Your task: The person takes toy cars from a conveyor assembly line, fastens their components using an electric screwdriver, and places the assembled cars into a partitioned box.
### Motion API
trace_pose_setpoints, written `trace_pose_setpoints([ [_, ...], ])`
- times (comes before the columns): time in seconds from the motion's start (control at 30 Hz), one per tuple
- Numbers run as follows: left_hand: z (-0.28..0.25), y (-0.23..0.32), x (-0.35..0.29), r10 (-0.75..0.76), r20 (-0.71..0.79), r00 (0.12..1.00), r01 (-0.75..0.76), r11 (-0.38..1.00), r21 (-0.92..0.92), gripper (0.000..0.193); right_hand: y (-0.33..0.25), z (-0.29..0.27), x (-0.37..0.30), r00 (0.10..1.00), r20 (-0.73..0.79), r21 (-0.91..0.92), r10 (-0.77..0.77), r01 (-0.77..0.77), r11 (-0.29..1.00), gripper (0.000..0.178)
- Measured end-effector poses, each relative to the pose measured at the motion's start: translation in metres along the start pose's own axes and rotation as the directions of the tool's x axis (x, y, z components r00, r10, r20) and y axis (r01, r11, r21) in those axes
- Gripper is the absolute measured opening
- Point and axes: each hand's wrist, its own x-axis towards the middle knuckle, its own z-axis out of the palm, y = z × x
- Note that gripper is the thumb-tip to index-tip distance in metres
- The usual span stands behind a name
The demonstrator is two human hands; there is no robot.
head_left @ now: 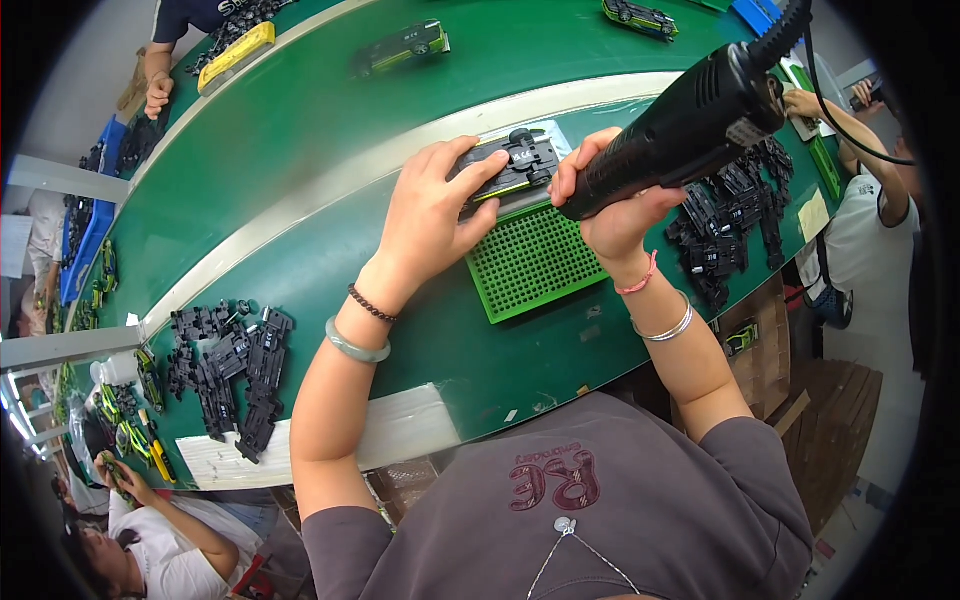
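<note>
My left hand [428, 205] is closed around a toy car [530, 158], which lies wheels up with its black underside showing and a yellow-green edge along its body. In my right hand [622, 222] is a thick black electric screwdriver [690, 115], tilted, its cable rising to the upper right. The screwdriver's lower end is by the right end of the car; my fingers hide its tip, so I cannot tell whether it touches. Just below the car sits a green perforated tray [530, 265].
Piles of black car chassis lie left [235, 365] and right [730, 215] on the green table. Beyond a pale curved strip [240, 240] are a blurred toy car [405, 48] and another car [640, 18]. Co-workers sit at lower left [170, 540], upper left [165, 75] and right [865, 220].
</note>
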Motion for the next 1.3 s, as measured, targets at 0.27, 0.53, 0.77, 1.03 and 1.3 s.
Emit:
trace_pose_setpoints([
  [0.27,0.000,-0.002,-0.001,0.002,0.003,1.000,-0.002,1.000,-0.004,0.041,-0.013,0.006,0.006,1.000,0.009,0.021,-0.012,0.011,1.000,0.097],
  [0.53,-0.003,0.002,0.001,0.006,0.018,1.000,-0.006,1.000,0.003,0.041,-0.037,0.006,0.057,0.970,0.054,0.163,-0.236,0.224,0.961,0.096],
  [0.77,-0.005,0.002,0.000,0.008,0.046,0.999,-0.008,1.000,0.015,0.045,-0.015,0.008,0.062,0.991,0.031,0.039,-0.130,0.129,0.991,0.095],
  [1.03,-0.006,0.002,0.002,0.011,0.060,0.998,-0.012,1.000,0.012,0.044,-0.008,0.009,0.067,0.989,0.107,-0.030,-0.106,0.110,0.994,0.090],
  [1.3,-0.007,-0.001,0.002,-0.003,0.063,0.998,0.005,1.000,-0.026,0.043,0.000,0.017,0.071,0.986,0.068,-0.018,-0.154,0.156,0.988,0.079],
])
